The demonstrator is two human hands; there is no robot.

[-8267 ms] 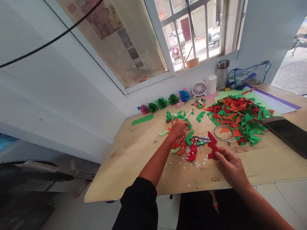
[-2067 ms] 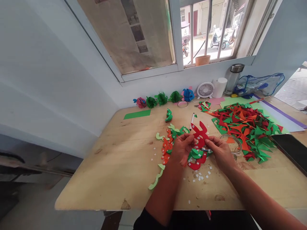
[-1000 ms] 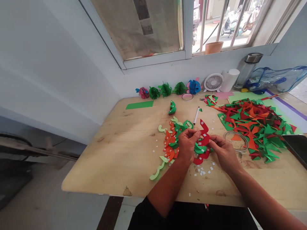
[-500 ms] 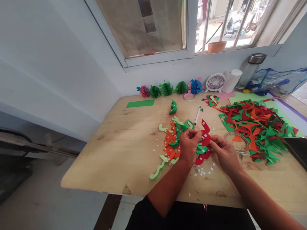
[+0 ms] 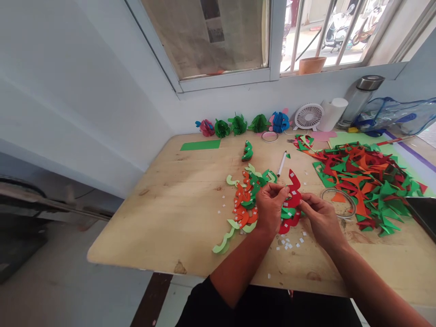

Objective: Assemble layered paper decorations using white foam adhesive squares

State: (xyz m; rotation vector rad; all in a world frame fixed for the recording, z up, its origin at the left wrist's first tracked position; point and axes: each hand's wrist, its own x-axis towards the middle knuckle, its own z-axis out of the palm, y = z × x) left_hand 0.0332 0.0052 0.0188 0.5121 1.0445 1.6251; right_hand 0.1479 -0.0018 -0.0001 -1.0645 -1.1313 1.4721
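Observation:
A wavy red paper piece with small white squares on it is held between both hands above the table. My left hand pinches its left side, and my right hand grips its right edge with thumb and fingers. Beneath and left of the hands lie orange curved pieces, green ones and a light green wavy strip. More red pieces lie under the held one. Small white squares are scattered on the wood in front of the hands.
A heap of red, orange and green scraps covers the right side, beside a tape ring and a dark phone. A white pen lies behind the hands. Paper figures, a small fan and a bottle line the wall.
The camera view has shifted slightly. Both hands keep hold of the red paper piece, with hardly any visible movement.

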